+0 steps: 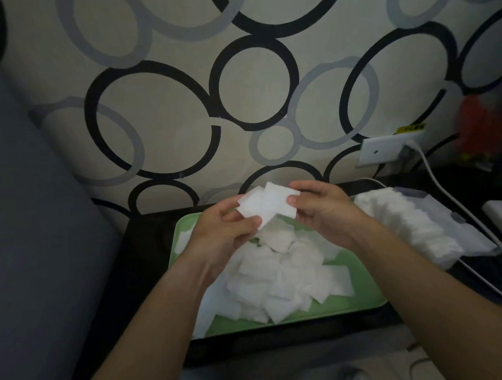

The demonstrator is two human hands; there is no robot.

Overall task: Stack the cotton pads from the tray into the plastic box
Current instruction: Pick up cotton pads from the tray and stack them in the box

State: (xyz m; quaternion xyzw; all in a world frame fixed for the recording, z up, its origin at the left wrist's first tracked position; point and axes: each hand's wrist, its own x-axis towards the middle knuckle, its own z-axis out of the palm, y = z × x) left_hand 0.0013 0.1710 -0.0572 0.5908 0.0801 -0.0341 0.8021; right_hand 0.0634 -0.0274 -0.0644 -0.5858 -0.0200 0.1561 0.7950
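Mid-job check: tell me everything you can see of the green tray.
The green tray is a shallow, pale green rectangle with rounded corners and a low raised rim, plastic by its look. It lies flat on the dark table. A loose heap of white square cotton pads covers most of its floor, and some seem to overhang the front left rim.

Finishes were mostly matt
White cotton pads (278, 276) looked soft, fibrous; green tray (353, 304) smooth plastic; plastic box (467, 235) at 3 o'clock translucent.
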